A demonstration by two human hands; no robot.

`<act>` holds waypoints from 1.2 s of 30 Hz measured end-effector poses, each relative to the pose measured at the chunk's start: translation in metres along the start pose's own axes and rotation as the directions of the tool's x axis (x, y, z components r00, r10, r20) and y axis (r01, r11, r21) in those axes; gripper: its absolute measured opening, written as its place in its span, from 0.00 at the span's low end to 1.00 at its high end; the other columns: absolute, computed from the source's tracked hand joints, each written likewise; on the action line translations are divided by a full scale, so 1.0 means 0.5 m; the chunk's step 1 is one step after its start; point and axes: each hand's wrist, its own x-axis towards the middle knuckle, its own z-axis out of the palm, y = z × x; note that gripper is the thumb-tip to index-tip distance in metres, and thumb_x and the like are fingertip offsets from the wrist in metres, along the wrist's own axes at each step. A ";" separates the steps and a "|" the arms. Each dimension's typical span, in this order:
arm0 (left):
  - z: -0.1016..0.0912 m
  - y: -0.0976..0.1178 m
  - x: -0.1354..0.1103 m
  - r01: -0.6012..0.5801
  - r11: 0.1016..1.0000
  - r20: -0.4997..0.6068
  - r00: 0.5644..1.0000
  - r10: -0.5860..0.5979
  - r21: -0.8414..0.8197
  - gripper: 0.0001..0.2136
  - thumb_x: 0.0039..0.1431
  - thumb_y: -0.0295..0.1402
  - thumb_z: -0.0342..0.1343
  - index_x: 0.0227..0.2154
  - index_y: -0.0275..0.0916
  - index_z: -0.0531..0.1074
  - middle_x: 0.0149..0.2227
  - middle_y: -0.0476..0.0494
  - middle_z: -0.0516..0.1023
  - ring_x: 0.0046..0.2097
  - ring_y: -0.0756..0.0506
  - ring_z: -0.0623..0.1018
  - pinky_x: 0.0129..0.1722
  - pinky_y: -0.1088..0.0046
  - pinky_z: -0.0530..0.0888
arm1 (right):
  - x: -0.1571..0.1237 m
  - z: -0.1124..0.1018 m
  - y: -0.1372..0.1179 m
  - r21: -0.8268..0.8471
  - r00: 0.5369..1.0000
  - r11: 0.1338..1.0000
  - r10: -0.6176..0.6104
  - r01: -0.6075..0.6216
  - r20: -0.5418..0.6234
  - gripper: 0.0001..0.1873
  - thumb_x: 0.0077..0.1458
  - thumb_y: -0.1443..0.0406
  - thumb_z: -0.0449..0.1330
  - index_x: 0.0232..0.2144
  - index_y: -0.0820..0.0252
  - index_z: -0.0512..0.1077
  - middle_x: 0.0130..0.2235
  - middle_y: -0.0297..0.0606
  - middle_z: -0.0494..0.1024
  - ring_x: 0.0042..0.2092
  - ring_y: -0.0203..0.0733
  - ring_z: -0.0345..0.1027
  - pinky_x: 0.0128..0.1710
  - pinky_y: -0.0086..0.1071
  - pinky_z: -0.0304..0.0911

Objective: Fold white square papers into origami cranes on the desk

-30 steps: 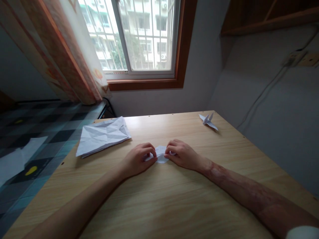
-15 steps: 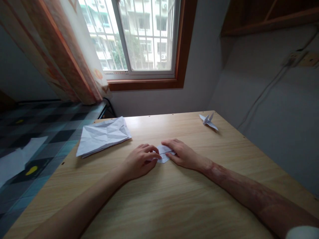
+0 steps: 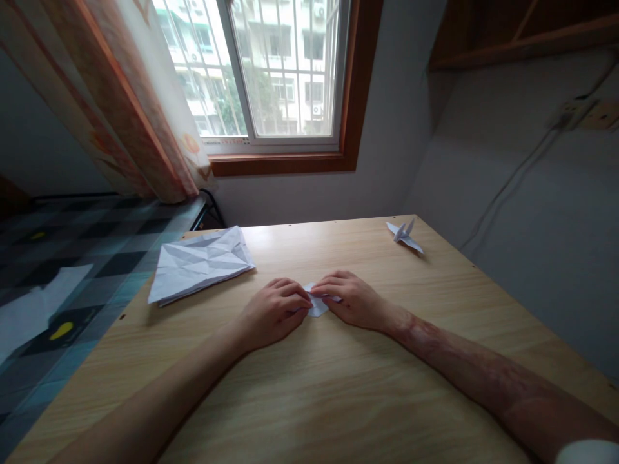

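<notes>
A small piece of folded white paper (image 3: pixel 318 307) lies on the wooden table between my hands, partly covered by them. My left hand (image 3: pixel 280 310) rests at its left side, fingers bent and pinching that edge. From the right, my right hand (image 3: pixel 351 299) grips the paper with thumb and fingers close together, over a raised flap. A folded paper crane (image 3: pixel 405 237) sits at the far right of the table. To the left lies a stack of creased white paper sheets (image 3: pixel 203 263).
The wooden table (image 3: pixel 309 393) stands below a barred window (image 3: pixel 290 71). At left is a bed with a checked cover (image 3: pixel 120 264) and loose white paper (image 3: pixel 29 316) on it. A cable (image 3: pixel 507 183) hangs down the right wall.
The fingers of my right hand have moved slightly left and closed toward the thumb, lifting a flap of the folded paper. My left fingers have drawn closer together.
</notes>
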 end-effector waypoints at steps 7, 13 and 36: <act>0.003 -0.001 -0.007 0.039 0.998 -0.017 0.999 -0.038 0.040 0.07 0.75 0.34 0.59 0.48 0.45 0.83 0.53 0.43 0.85 0.49 0.44 0.85 0.50 0.66 0.79 | -0.002 -0.001 -0.002 0.007 1.000 1.000 0.002 -0.003 0.014 0.13 0.70 0.66 0.67 0.55 0.51 0.82 0.55 0.38 0.88 0.53 0.47 0.81 0.58 0.43 0.73; -0.003 -0.004 -0.008 -0.014 1.000 0.025 1.000 0.014 0.010 0.08 0.74 0.35 0.61 0.50 0.45 0.83 0.51 0.43 0.87 0.49 0.42 0.86 0.50 0.66 0.81 | -0.006 0.005 0.007 -0.064 0.999 0.997 -0.045 0.045 -0.001 0.13 0.73 0.66 0.65 0.54 0.47 0.84 0.54 0.34 0.89 0.50 0.46 0.82 0.55 0.42 0.73; -0.003 -0.022 -0.017 -0.086 0.991 -0.011 0.996 0.088 0.099 0.10 0.77 0.34 0.59 0.54 0.41 0.82 0.51 0.41 0.89 0.47 0.44 0.88 0.48 0.72 0.83 | -0.003 -0.022 -0.015 -0.079 0.990 0.991 -0.096 0.104 0.104 0.25 0.66 0.67 0.64 0.64 0.50 0.76 0.59 0.40 0.86 0.54 0.50 0.81 0.57 0.45 0.78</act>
